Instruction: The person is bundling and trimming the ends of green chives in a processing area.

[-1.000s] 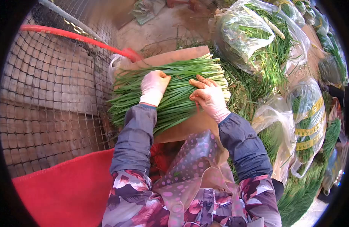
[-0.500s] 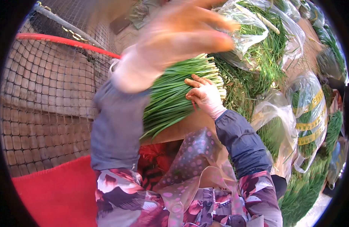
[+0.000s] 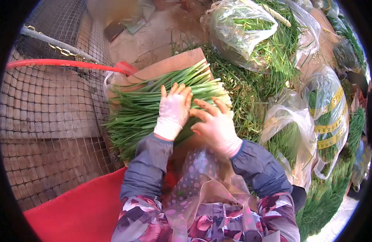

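Observation:
A thick bundle of long green stalks with pale cut ends at its right lies across a brown board. My left hand, in a white glove with stained fingertips, rests on top of the bundle, its fingers stretched forward. Just to the right, near the pale ends, my right hand is gloved the same way, with its fingers spread over the stalks. Neither hand is wrapped round anything. The undersides of both hands are hidden.
Black netting and a red hose are on the left, above a red cloth. Loose greens lie right of the board. Plastic bags of greens stand at the upper right, with a yellow-taped bag farther right.
My left hand has come down from above onto the bundle. My right hand has shifted slightly left and down, with its fingers more spread. More of the board and stalks shows.

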The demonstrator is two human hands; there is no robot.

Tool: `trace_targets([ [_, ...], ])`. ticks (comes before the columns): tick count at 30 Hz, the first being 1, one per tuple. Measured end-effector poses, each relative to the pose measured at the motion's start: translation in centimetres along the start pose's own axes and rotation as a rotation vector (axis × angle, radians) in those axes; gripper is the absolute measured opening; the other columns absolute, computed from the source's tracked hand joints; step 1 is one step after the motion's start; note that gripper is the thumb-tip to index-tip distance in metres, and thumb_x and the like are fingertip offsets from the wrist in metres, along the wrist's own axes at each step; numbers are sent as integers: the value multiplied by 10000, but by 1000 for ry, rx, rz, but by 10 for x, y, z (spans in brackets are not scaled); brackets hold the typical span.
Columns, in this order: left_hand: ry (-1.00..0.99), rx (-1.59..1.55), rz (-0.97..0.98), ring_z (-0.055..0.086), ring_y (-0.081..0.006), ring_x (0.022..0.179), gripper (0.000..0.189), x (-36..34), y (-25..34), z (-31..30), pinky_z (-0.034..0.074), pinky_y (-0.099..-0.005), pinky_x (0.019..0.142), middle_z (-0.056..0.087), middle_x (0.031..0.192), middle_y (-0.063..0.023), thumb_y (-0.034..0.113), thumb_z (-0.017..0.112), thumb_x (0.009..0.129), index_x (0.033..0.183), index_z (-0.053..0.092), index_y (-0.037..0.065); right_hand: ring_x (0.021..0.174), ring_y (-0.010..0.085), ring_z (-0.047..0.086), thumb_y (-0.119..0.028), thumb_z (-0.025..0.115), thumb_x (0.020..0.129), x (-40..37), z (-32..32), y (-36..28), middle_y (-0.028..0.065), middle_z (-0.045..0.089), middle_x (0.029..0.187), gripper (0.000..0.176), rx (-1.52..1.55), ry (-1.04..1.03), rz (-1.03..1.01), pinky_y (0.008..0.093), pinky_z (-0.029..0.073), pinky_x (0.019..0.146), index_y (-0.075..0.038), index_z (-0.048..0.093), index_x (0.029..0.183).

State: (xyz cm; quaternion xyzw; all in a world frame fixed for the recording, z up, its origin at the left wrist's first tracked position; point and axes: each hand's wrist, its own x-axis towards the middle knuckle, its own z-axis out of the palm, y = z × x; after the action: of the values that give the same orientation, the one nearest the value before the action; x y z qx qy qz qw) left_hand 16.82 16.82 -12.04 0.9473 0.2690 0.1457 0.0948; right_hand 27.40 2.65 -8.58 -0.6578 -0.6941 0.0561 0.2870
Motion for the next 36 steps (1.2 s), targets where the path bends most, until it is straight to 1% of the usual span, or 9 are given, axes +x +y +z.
trace_targets([
  [2, -14, -72, 2, 592, -336, 1069, 259, -19, 12, -2, 276, -571, 1044, 651, 1100, -153, 216, 532, 893, 1056, 646, 50, 1330, 333, 356, -231, 700, 661, -2, -1, -5, 80, 532, 1283, 72, -7, -96, -18, 566, 201, 1108, -170, 677, 693],
  [5, -49, -160, -25, 632, -333, 961, 238, -39, 17, -7, 467, -470, 876, 661, 1014, -179, 179, 556, 871, 1043, 631, 34, 1338, 340, 348, -250, 719, 651, 2, 2, -2, 108, 523, 1297, 92, 76, -223, 54, 559, 193, 1113, -177, 689, 698],
  [9, -153, -255, -180, 658, -322, 847, 217, -30, 9, -23, 530, -380, 709, 662, 908, -188, 162, 571, 898, 1082, 622, 61, 1289, 354, 406, -278, 720, 676, -1, 17, 7, 132, 544, 1274, 115, 135, -251, 121, 551, 252, 1076, -173, 699, 717],
  [14, -44, -5, 64, 615, -317, 897, 381, 45, -15, -32, 510, -380, 764, 646, 1063, -129, 301, 684, 805, 1114, 628, 85, 1251, 353, 445, -285, 710, 704, -1, 23, 12, 149, 564, 1244, 117, 168, -189, 122, 542, 269, 1063, -174, 711, 740],
  [17, -243, 187, 101, 556, -271, 1028, 721, 68, -4, -5, 482, -385, 805, 625, 1100, -79, 523, 802, 547, 1078, 631, 67, 1249, 313, 456, -273, 725, 671, -2, 23, 13, 123, 563, 1250, 107, 154, -189, 118, 506, 289, 1073, -199, 718, 748],
  [25, -687, 68, 3, 630, -336, 941, 567, 75, 4, 16, 497, -431, 814, 651, 936, -206, 443, 792, 636, 1009, 649, 39, 1233, 311, 465, -259, 734, 669, -5, 21, 15, 115, 570, 1235, 108, 178, -150, 96, 517, 297, 1068, -203, 724, 761],
  [27, -591, 71, 68, 631, -351, 917, 422, 73, 4, 13, 506, -414, 791, 653, 894, -207, 345, 761, 705, 963, 657, 28, 1234, 315, 466, -261, 731, 676, -8, 24, 16, 116, 573, 1230, 102, 209, -99, 88, 519, 298, 1068, -203, 721, 759],
  [32, -275, -499, -242, 671, -306, 820, 352, 72, -41, 3, 524, -374, 747, 675, 868, -176, 245, 673, 772, 1078, 634, 74, 1247, 325, 453, -271, 719, 695, -10, 24, 18, 120, 568, 1238, 100, 232, -104, 94, 518, 287, 1071, -196, 716, 762],
  [36, -7, -512, -188, 680, -256, 753, 340, 66, -45, -96, 527, -343, 683, 677, 822, -157, 174, 657, 815, 1133, 597, 67, 1248, 310, 460, -264, 729, 680, -10, 27, 20, 115, 572, 1239, 108, 218, -95, 90, 499, 300, 1073, -190, 715, 757],
])
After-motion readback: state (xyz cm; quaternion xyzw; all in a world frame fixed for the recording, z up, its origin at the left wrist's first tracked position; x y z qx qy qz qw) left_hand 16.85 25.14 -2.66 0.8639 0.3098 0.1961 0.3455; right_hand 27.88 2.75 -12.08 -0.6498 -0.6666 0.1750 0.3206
